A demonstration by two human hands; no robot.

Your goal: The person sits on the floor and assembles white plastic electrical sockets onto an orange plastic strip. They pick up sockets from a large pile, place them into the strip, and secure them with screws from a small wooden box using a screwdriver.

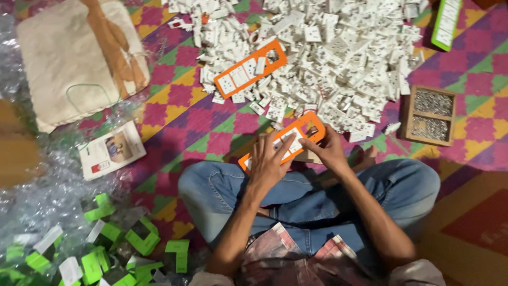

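- On the floor, a woven mat (185,114) in a pink, purple, green and yellow diamond pattern carries everything; a person sits cross-legged on it in blue jeans, seen from above.
- At 6 o'clock of the centre, over the knees, lies an orange frame (283,141), a long flat rounded-corner plastic plate with cut-out windows, several of them filled with white socket parts, its far end open.
- The left hand (271,163) lies on the near half of the frame, fingers stretched out and pressed flat on the white parts.
- The right hand (329,150) grips the far end of the frame, thumb and fingers pinching its orange rim.
- At 12 o'clock a big heap of white plastic parts (338,53) spreads across the mat; a second orange frame (250,69) lies tilted on its left edge.
- At 3 o'clock stands a small wooden box (406,116) with two compartments of tiny grey metal pieces.
- At 1 o'clock, at the top edge, lies a green frame (446,24) holding white parts.
- At 10 o'clock lies a beige cloth sack (69,58) with a brown stripe.
- At 9 o'clock lies a white rectangular printed leaflet (112,150) with a picture and a red patch.
- At 7 o'clock, bright green and white angled pieces (140,241) lie on clear bubble wrap (47,196).
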